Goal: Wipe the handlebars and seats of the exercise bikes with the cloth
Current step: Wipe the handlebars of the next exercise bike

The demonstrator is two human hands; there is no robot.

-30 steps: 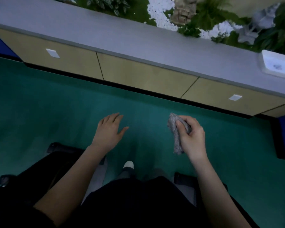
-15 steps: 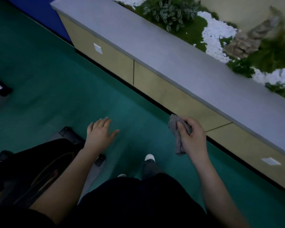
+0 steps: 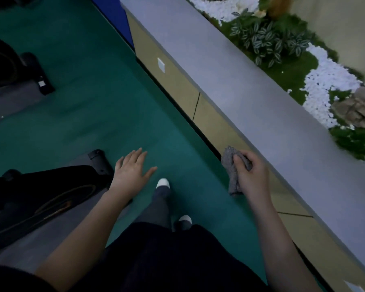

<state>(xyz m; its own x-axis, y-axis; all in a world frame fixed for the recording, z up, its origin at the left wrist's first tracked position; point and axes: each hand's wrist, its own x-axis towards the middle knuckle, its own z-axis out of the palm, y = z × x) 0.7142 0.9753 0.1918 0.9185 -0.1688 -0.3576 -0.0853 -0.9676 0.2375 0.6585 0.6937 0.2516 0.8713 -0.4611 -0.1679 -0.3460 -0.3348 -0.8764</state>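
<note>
One cloth (image 3: 232, 180) — bunched in the right fingers (image 3: 255, 160), tail hanging.

Exercise bike (image 3: 40, 199) at lower left on floor (image 3: 89, 114); second bike (image 3: 6, 66) farther ahead, left. Long bench (image 3: 230, 81) along right side. Planter bed (image 3: 287, 49) behind bench. Person's feet (image 3: 163, 183) between near bike and bench.

Green floor (image 3: 93, 112); grey ledge (image 3: 230, 81); plants (image 3: 268, 39), white pebbles (image 3: 329, 81) behind it.

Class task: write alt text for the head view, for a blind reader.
The right hand grips a grey cloth above a green floor; the left hand is open and empty. Black exercise bikes stand left, a long cabinet right.
</note>
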